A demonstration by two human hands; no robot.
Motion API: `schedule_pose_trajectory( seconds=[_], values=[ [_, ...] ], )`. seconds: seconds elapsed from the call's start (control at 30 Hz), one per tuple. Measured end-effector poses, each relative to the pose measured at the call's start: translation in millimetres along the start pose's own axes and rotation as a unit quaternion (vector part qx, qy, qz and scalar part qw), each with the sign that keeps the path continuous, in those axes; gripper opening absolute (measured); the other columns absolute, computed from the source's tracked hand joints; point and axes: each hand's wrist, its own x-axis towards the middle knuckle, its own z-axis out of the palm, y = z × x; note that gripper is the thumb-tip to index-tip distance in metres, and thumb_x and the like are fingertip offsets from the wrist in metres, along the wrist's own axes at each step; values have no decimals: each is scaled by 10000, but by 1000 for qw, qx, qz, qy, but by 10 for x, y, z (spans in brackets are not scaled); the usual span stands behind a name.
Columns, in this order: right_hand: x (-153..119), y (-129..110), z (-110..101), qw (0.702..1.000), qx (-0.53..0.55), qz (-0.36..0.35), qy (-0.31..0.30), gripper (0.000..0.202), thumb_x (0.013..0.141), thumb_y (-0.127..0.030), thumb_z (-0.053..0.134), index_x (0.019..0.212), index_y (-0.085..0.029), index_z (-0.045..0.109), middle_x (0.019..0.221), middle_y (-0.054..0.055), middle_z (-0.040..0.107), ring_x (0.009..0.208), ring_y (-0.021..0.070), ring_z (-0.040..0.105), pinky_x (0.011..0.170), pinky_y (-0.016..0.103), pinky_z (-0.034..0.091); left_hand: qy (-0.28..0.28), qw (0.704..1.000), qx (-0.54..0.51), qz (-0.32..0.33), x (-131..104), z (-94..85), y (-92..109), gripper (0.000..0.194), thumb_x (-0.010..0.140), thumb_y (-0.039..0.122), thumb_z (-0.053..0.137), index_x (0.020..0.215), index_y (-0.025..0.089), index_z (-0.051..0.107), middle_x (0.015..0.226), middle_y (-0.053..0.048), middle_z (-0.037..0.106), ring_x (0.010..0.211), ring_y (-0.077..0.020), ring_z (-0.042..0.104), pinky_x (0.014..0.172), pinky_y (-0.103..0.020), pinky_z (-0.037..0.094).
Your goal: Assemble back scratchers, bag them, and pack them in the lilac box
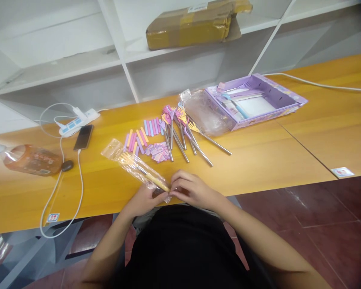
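Black shirt point(183, 245), nearest; beyond, left hand point(142, 200) and right hand point(194, 190), thumbs and fingers pinching the near end of a clear bag point(110, 149) enclosing a back scratcher point(156, 182).

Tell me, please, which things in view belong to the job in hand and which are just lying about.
Likely in the job:
bagged yellow scratcher in left hand and right hand
loose scratchers
coloured pieces
printed cards
purple box

Likely lying about:
bottle
phone
power strip
cardboard box

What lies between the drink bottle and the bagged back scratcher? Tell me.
The head view shows a small black object and white cables there, with a smartphone nearer the shelves.
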Motion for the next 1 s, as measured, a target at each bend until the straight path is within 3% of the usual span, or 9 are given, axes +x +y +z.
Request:
schedule_pose_trajectory(
  seconds=[0.17, 0.3, 0.47, 0.57, 0.87, 1.0],
  values=[
    [13, -7, 10, 999, 26, 39, -6, 93, 1118, -325, 663, 1085, -240, 686, 1220, 102, 690, 968, 192, 717, 851, 331, 608, 17, 1000, -3, 12, -20, -26, -30, 239, 1027, 417, 703, 1123, 261, 856, 1080, -62, 846, 1011, -299, 772, 945, -365, 592],
    [-5, 21, 35, 998, 34, 57, -9, 88, 1121, -306, 648, 1067, -239, 666, 1066, 57, 721, 798, 160, 664, 725, 289, 555, 15, 998, -16, 53, -35, -47, -66, 309, 1060, 435, 633, 1170, 243, 849, 1150, -79, 844, 1106, -320, 765, 1032, -405, 576],
    [-38, 81, 70, 998, 9, 61, -9, 145, 1119, -339, 665, 1024, -230, 673, 941, 21, 701, 719, 143, 614, 680, 274, 496, 14, 1000, 25, 3, -15, 13, -59, 272, 983, 459, 760, 1083, 217, 832, 1028, -58, 831, 930, -266, 751, 849, -332, 589],
    [-40, 91, 75, 998, 3, 60, -11, 190, 1129, -382, 655, 1021, -227, 672, 929, 19, 697, 722, 142, 621, 683, 269, 483, -3, 998, 49, -39, -5, 41, -63, 275, 1030, 463, 692, 1014, 212, 806, 914, -24, 800, 842, -226, 723, 782, -303, 564],
    [-11, 43, 34, 988, 37, 147, -29, 298, 1079, -486, 728, 1041, -234, 573, 852, -19, 654, 697, 149, 592, 648, 258, 439, -34, 994, 104, -16, -30, 16, -63, 298, 1099, 482, 620, 1118, 257, 814, 1044, -14, 836, 982, -248, 748, 952, -343, 544],
    [33, 60, 12, 992, -9, 97, -77, 345, 1122, -498, 651, 925, -218, 605, 830, -1, 654, 735, 163, 581, 702, 276, 402, -43, 995, 95, -1, -21, 19, -31, 303, 1122, 487, 588, 1175, 278, 801, 1118, -15, 828, 1061, -256, 743, 967, -343, 531]
  ],
)
